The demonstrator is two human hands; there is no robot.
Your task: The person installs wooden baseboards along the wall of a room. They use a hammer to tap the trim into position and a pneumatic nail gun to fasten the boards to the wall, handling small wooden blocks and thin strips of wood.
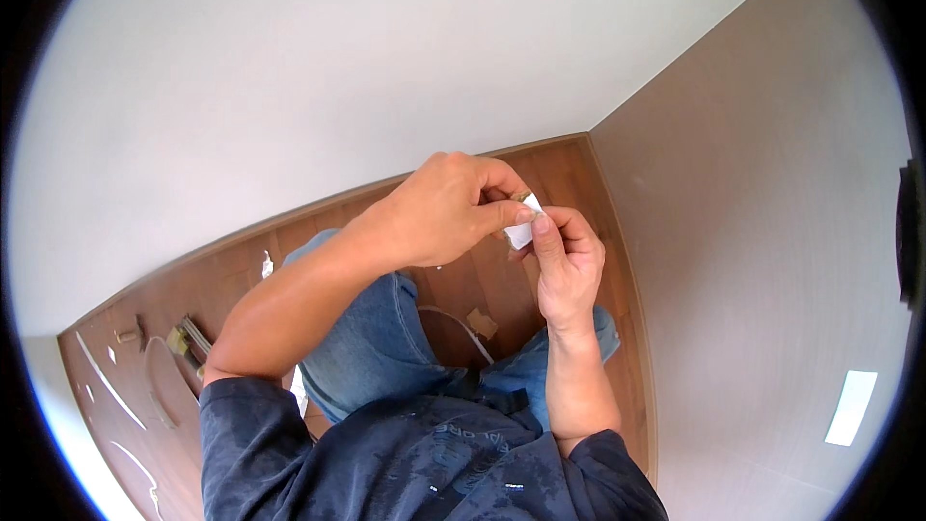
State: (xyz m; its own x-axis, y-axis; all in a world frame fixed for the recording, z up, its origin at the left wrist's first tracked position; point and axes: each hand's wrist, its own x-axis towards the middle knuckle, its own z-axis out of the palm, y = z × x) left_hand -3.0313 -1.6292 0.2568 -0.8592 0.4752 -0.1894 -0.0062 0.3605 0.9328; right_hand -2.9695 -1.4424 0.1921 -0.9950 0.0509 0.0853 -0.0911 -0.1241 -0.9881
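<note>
A small white piece (pixel 522 232) with torn tan, papery edges is pinched between my two hands, above my lap. My left hand (pixel 463 207) comes over from the left, thumb and index finger closed on the piece's upper part. My right hand (pixel 564 260) grips the same piece from the lower right with its thumb on the front. Some of the fingers of both hands are hidden behind the piece and each other. Beneath them, on the wood floor (pixel 453 289), lie a torn brown scrap (pixel 482 323) and a thin pale strip (pixel 446 315).
A white wall (pixel 318 68) meets a grey-brown panelled wall (pixel 743 183) at a corner ahead right. A white rectangle (pixel 851 407) is on the panel. At left lie tools (pixel 190 338), long white strips (pixel 106 376) and scraps (pixel 267 263). My jeans-clad legs (pixel 367 338) are folded beneath me.
</note>
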